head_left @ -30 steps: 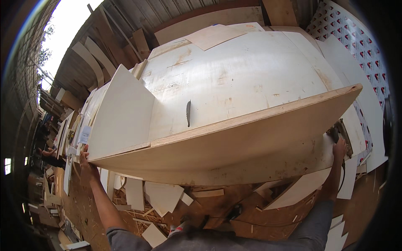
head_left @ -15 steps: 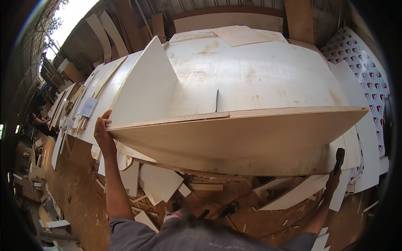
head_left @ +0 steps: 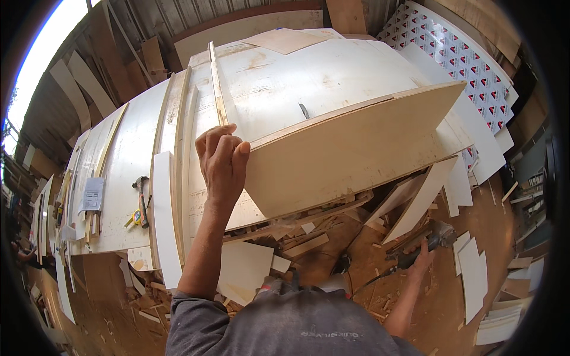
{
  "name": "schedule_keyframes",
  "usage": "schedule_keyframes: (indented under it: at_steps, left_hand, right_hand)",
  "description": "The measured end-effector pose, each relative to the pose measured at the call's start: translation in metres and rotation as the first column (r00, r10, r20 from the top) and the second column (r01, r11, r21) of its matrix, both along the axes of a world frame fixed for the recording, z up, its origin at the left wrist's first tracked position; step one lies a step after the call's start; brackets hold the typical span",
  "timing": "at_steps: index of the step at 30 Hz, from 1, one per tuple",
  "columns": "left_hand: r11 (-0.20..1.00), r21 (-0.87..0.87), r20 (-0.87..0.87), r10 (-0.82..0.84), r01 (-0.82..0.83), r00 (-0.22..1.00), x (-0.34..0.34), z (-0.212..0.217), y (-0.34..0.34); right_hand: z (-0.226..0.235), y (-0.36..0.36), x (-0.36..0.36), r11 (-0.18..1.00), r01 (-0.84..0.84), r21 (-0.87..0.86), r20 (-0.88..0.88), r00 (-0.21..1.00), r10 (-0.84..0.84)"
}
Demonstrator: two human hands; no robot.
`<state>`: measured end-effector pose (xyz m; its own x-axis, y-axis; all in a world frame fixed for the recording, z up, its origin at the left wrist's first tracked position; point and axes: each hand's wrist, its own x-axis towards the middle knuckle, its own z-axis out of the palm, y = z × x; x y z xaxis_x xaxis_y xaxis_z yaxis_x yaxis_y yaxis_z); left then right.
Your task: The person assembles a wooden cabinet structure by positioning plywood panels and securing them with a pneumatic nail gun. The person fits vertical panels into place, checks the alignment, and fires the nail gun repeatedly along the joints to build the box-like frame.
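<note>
My left hand is closed at the upper corner where two upright boards meet, its fingers curled over the front wooden panel. That panel stands on its long edge, with a pale face towards me and a raw wood top edge. Behind it, a second upright panel runs away from me, seen nearly edge-on. Low on the right, my right hand grips a dark nail gun by its handle. A black hose runs from the tool towards my body.
Under the panels lies a big white worktable sheet. To the left are a hammer, a yellow tape measure, a paper sheet and long strips. Offcuts litter the floor around me. A logo-printed sheet leans at the far right.
My view has turned and shifted left. The second panel, formerly seen broadside, is now almost edge-on. My right hand is lower and away from the table edge, with the nail gun plainly visible.
</note>
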<state>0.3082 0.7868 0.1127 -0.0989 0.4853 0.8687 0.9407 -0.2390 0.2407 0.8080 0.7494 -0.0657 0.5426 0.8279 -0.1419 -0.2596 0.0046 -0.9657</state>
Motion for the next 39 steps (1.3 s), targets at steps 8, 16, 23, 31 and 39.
schedule_keyframes:
  at_steps: [8,16,23,31,39]
  left_hand:
    - [0.999,-0.023,-0.042,-0.043,0.042,0.998,-0.002,0.006,-0.003]
    - [0.973,-0.043,-0.029,-0.229,0.227,0.973,-0.015,0.001,0.004]
    - [0.977,-0.014,-0.055,-0.215,0.214,0.975,-0.016,0.001,0.007]
    - [0.985,0.032,-0.091,-0.168,0.172,0.982,-0.023,-0.004,0.017]
    - [0.977,0.105,-0.056,-0.183,0.188,0.982,-0.027,-0.010,0.032]
  right_hand:
    - [-0.021,-0.074,-0.103,0.967,-0.167,-0.194,-0.382,0.920,0.083]
    - [-0.002,-0.075,-0.150,0.832,-0.547,-0.090,-0.090,0.837,0.540]
    - [-0.011,-0.100,-0.153,0.716,-0.684,-0.138,-0.143,0.730,0.669]
    - [-0.021,-0.126,-0.156,0.780,-0.602,-0.174,-0.158,0.799,0.581]
    - [0.006,-0.126,-0.210,0.761,-0.623,-0.180,-0.055,0.779,0.625]
